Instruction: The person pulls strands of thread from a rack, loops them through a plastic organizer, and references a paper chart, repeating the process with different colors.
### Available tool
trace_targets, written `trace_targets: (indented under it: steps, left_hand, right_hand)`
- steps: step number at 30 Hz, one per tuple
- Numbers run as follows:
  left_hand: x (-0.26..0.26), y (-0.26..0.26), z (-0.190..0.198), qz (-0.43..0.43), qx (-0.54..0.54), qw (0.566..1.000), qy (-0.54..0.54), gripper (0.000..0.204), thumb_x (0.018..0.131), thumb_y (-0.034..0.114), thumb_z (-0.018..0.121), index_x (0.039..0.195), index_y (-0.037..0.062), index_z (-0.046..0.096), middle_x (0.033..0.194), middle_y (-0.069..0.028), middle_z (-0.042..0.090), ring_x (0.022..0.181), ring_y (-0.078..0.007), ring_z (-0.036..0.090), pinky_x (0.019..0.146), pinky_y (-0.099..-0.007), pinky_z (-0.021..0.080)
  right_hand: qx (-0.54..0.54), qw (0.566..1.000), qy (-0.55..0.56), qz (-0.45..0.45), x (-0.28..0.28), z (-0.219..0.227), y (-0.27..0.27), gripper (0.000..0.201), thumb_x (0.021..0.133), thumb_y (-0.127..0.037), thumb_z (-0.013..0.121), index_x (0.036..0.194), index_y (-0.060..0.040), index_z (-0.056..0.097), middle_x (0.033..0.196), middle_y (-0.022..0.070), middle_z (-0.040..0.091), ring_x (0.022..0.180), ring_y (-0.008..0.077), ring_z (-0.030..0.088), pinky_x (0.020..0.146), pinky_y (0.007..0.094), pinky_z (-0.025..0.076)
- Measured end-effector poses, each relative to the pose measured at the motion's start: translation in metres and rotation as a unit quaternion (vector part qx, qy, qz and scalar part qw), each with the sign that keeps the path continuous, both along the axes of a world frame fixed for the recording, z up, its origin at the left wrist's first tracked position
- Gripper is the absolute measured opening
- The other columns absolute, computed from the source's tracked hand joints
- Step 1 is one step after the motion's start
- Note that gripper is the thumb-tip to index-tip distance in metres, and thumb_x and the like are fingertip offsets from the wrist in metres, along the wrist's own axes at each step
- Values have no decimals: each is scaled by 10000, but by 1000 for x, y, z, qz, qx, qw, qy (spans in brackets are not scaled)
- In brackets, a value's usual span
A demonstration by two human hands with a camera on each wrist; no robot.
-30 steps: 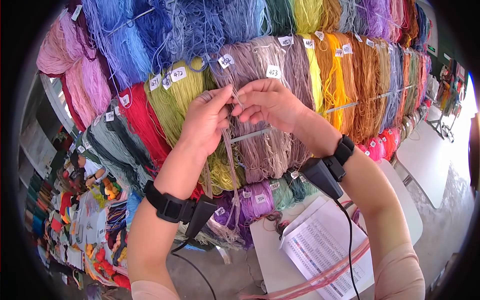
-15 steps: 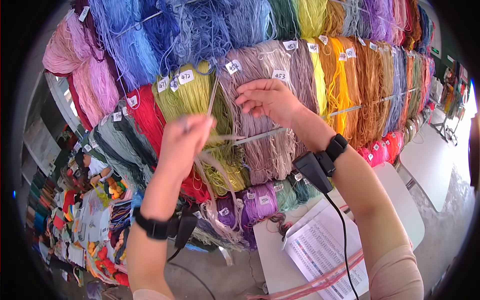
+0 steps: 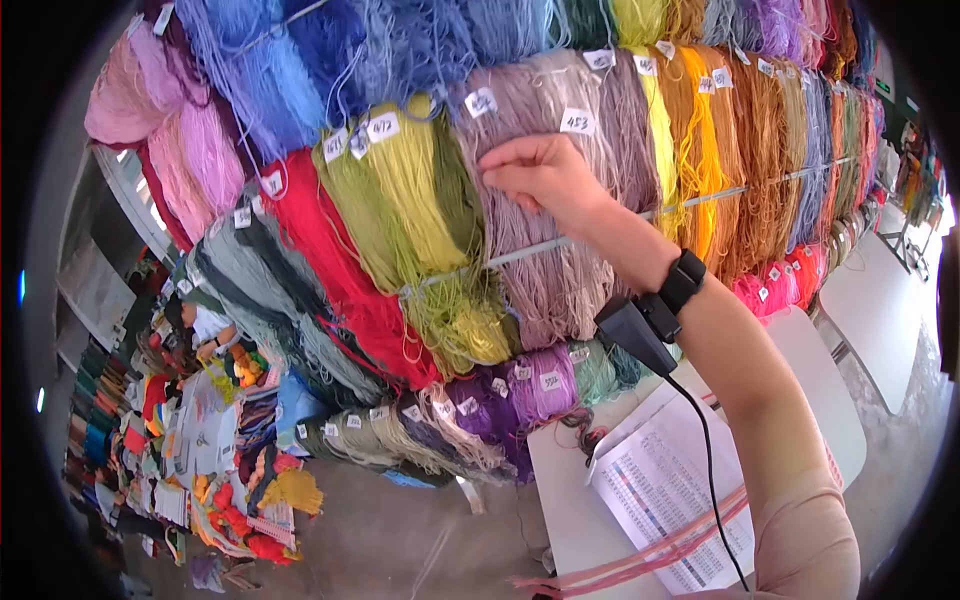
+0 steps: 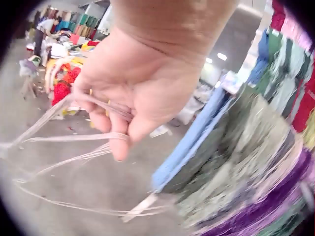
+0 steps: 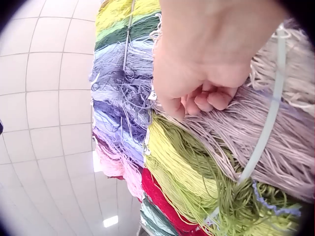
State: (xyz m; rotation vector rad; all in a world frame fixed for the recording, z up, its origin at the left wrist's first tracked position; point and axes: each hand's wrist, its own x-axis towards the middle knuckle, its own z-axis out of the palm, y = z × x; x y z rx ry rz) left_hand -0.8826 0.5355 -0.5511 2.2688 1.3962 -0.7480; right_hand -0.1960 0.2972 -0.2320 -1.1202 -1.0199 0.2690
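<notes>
Pale mauve yarn strands (image 4: 66, 139) loop from the fingers of my left hand (image 4: 140, 83) in the left wrist view. The fingers curl round them while long loops hang off to the left; this hand is outside the head view. My right hand (image 3: 545, 175) is at a mauve yarn hank (image 3: 515, 215), just below the paper tag marked 453 (image 3: 577, 121). Its thumb and index fingertips pinch at strands near the hank's left edge. In the right wrist view the other fingers (image 5: 219, 100) are curled against the yarn, with the thumb hidden.
Olive hanks (image 3: 415, 210) and a red hank (image 3: 335, 260) hang left of the mauve one, blue hanks (image 3: 420, 50) above. A metal rail (image 3: 535, 249) crosses the hanks. Printed sheets (image 3: 665, 485) and pink strands (image 3: 640, 550) lie on a white table (image 3: 560, 500).
My left hand has pulled strands off the hank and down, leaving the head view with them. My right hand stays at the mauve hank, its fingers drawn closer together.
</notes>
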Motion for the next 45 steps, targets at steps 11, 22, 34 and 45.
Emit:
trace_targets:
  steps: [11, 22, 34, 45]
  left_hand:
    - [295, -90, 216, 259, -400, 613, -630, 151, 858, 206, 445, 782, 80, 478, 545, 0, 416, 433, -86, 356, 401, -209, 286]
    - [491, -150, 335, -23, -391, 615, -685, 203, 865, 197, 442, 947, 28, 517, 678, 27, 475, 409, -24, 266, 372, -170, 229]
    - [536, -129, 333, -106, -201, 639, -735, 159, 820, 152, 523, 854, -1, 553, 619, 11, 483, 426, -2, 295, 379, -162, 220]
    - [306, -60, 229, 75, 48, 727, -681, 108, 774, 58, 531, 831, -22, 577, 571, -8, 489, 502, -71, 431, 478, -201, 338]
  right_hand:
    - [19, 998, 51, 17, -6, 2, -1, 50, 736, -40, 580, 747, -4, 612, 558, 7, 498, 446, 51, 399, 404, 187, 298]
    - [34, 977, 100, 188, 9, -6, -17, 73, 750, -15, 555, 784, -25, 619, 672, 45, 592, 573, 91, 513, 529, 202, 403]
    - [-4, 993, -22, 118, 20, -16, -11, 83, 746, -58, 580, 812, -21, 614, 635, 17, 579, 539, 62, 512, 515, 170, 391]
    - [-12, 993, -8, 117, 19, -13, -7, 131, 761, -83, 536, 857, -19, 596, 712, 66, 609, 599, 104, 557, 564, 208, 437]
